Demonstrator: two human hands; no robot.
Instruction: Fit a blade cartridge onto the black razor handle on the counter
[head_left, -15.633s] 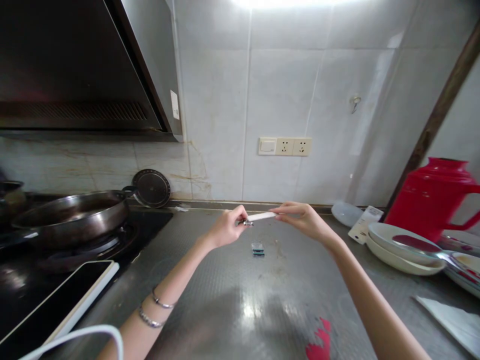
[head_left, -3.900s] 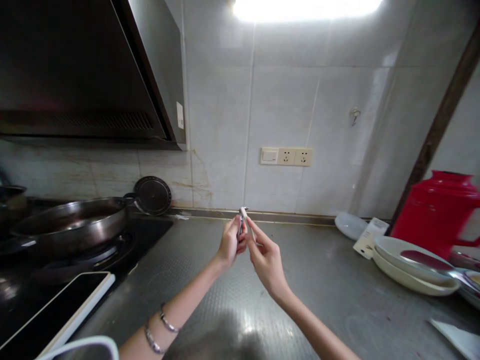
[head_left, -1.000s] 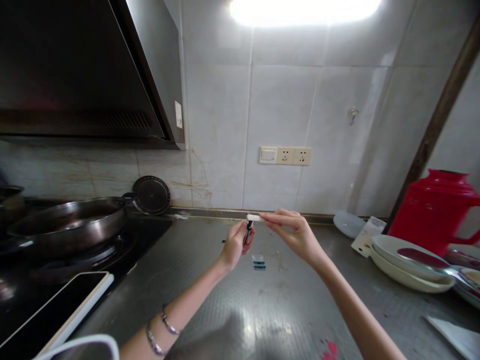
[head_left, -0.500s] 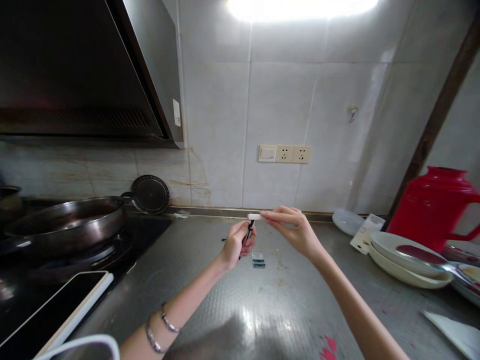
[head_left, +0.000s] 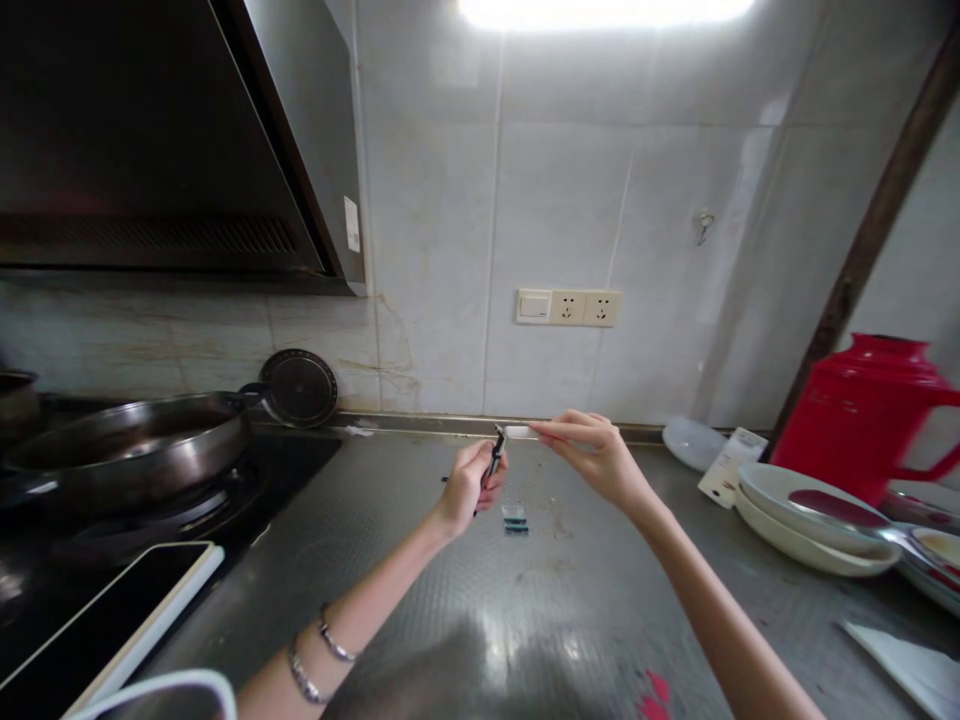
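Note:
My left hand is closed around a slim black tool with a shiny metal-looking tip, held upright and slightly tilted. Its exact kind is too small to tell. Between the pinched thumb and fingers of my right hand is a small white strip, lying level. The strip's left end is right beside the tool's tip; whether they touch I cannot tell. Below the hands, a small clear piece with teal bands lies on the metal counter.
At left are a steel pan on the stove, a round dark lid and a phone-like device with a white cable. On the right stand a red jug, stacked bowls and a white card. Red scraps lie in front.
The white strip has moved slightly right with my right hand, from across the top of the black tool to beside its tip, which now shows. Both hands keep their grip.

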